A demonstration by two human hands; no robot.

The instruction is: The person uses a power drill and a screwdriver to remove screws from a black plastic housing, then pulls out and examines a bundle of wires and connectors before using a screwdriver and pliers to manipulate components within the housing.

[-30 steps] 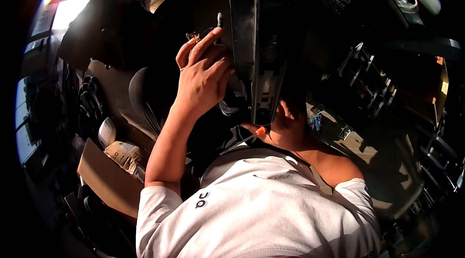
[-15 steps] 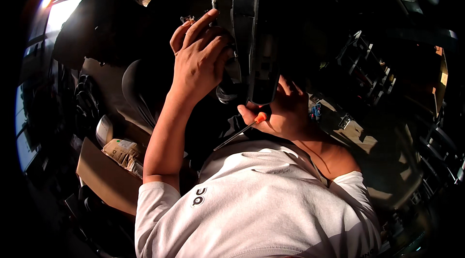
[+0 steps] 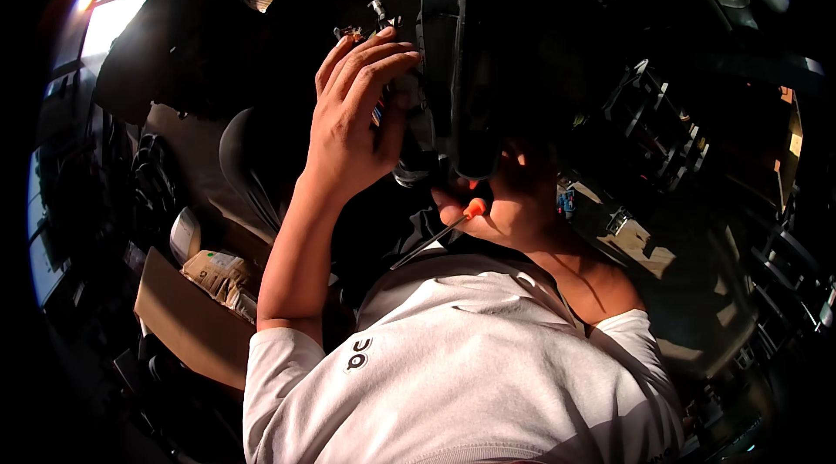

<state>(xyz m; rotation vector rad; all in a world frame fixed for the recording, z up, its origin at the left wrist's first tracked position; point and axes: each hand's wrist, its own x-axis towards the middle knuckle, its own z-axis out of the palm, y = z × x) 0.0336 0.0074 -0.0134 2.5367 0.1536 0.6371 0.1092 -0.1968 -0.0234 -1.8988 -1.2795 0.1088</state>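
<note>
A long black beam-like part (image 3: 442, 46) runs down from the top of the view to a rounded lower end between my hands. Left of it, my left hand (image 3: 353, 120) is wrapped loosely around a bundle of cables (image 3: 379, 107), fingers fairly straight. Metal-tipped and coppery cable ends (image 3: 377, 10) stick out above the fingertips. My right hand (image 3: 522, 207) lies at the beam's lower end, partly in deep shadow. It holds a screwdriver (image 3: 475, 208) with an orange handle, its thin shaft slanting down left towards my shirt. The right fingertips are hidden behind the beam.
An open cardboard box (image 3: 187, 325) with a brown wrapped package (image 3: 222, 272) stands at the lower left. Coiled black cables (image 3: 155, 172) lie beyond it. Metal frames (image 3: 662, 124) stand on the right. A large dark body with faint markings fills the upper right.
My left fingers have straightened and shifted towards the beam, showing coloured wires, and the cable ends have tilted slightly left. My right hand and the screwdriver have shifted slightly right.
</note>
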